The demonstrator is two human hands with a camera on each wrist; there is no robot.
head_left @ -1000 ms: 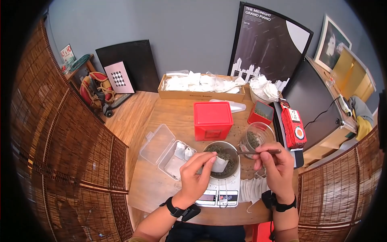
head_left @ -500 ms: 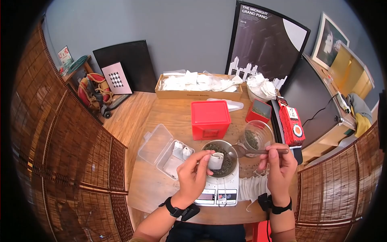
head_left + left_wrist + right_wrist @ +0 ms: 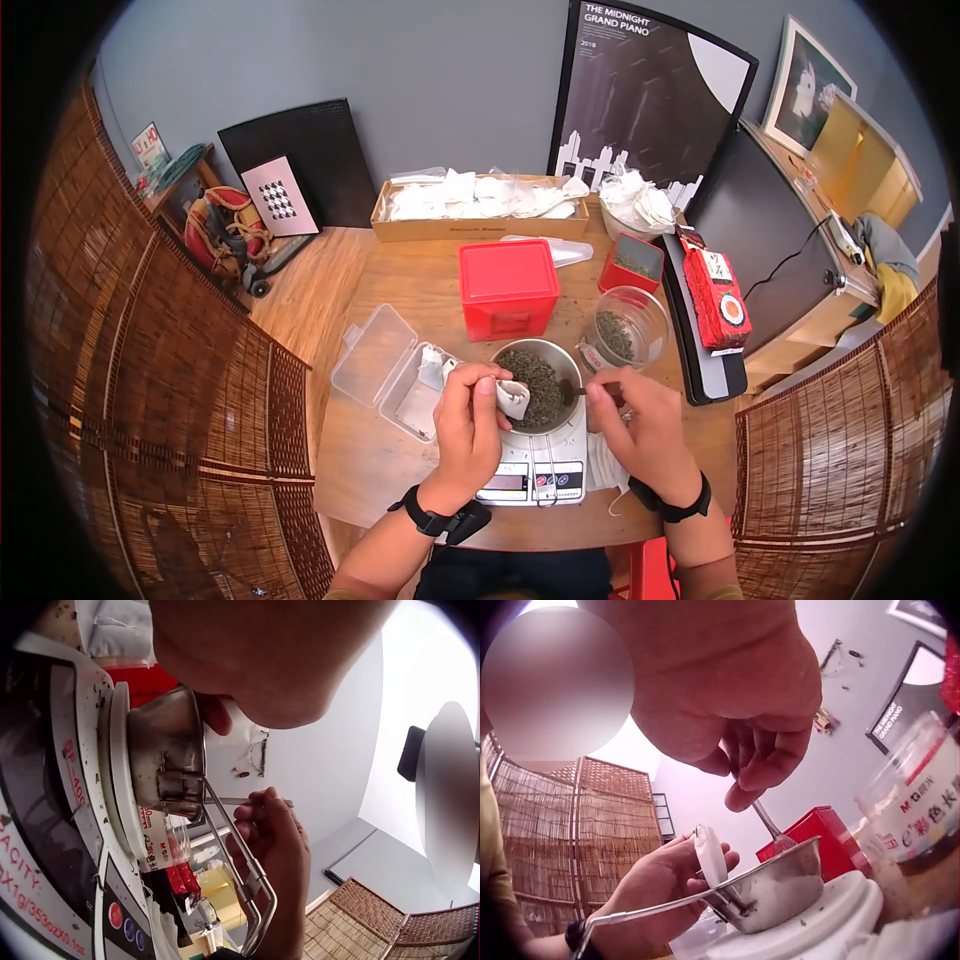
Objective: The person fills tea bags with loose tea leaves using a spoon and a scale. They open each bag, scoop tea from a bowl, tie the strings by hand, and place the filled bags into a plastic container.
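Note:
My left hand (image 3: pixel 465 425) pinches a white tea bag (image 3: pixel 514 399) at the left rim of a small metal pan (image 3: pixel 780 894), the bag's mouth tipped toward the pan. Dark dried tea leaves (image 3: pixel 540 380) fill the pan, which sits on a white kitchen scale (image 3: pixel 562 468). My right hand (image 3: pixel 640 430) grips a spoon (image 3: pixel 582 391) by its handle, its bowl down in the leaves at the pan's right side. In the right wrist view, the spoon (image 3: pixel 767 817) slants down behind the pan's rim.
Left of the pan, an open clear plastic box (image 3: pixel 408 408) holds filled tea bags. Behind stands a red tin (image 3: pixel 508 290); a clear tub (image 3: pixel 650 330) of leaves is to the right. Flat white bags (image 3: pixel 605 465) lie beside the scale, and a cardboard box (image 3: pixel 480 230) is at the back.
My right hand has moved left and lowered the spoon from above the pan's right edge into the leaves. My left hand has shifted the tea bag slightly left and turned its mouth.

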